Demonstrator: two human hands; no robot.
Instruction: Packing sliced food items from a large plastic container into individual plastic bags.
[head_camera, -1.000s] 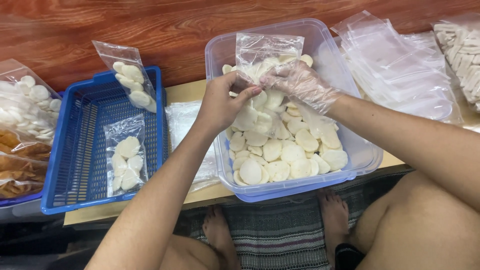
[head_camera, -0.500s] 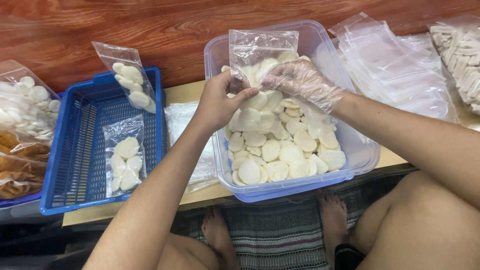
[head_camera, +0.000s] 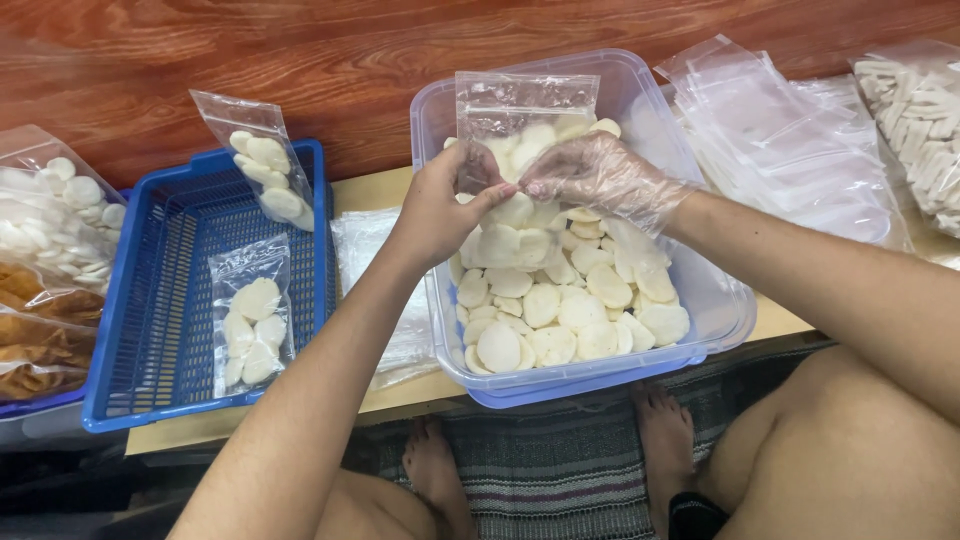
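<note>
**Clear plastic bag held open over a tub of white discs**

Clear plastic shows first at the far left edge of the frame, where large bags of white discs (head_camera: 55, 215) lie above bags of orange-brown chips (head_camera: 40, 345). Just right of them stands a blue basket (head_camera: 150, 330) on the table (head_camera: 375, 190). A small filled bag (head_camera: 250, 315) lies flat in the basket, and a second filled bag (head_camera: 265, 170) leans upright against its far right corner.

Between basket and tub, a flat stack of clear film (head_camera: 385, 290) rests on the table, partly under the left forearm.

At centre, the bare left hand (head_camera: 445, 205) pinches the lower left edge of an open small bag (head_camera: 525, 125) between thumb and fingers; its grip is pressed together on the plastic. The bag stands upright above the far end of the clear tub (head_camera: 700, 310), which is filled with white discs (head_camera: 560, 300). The right hand (head_camera: 600, 180), in a thin transparent glove, meets the bag's lower right side with fingers curled; whether its grip pinches the bag or a disc cannot be told.

In the upper right lies a pile of empty clear bags (head_camera: 790, 150), and at the right edge a bag of pale sticks (head_camera: 920, 120).
</note>
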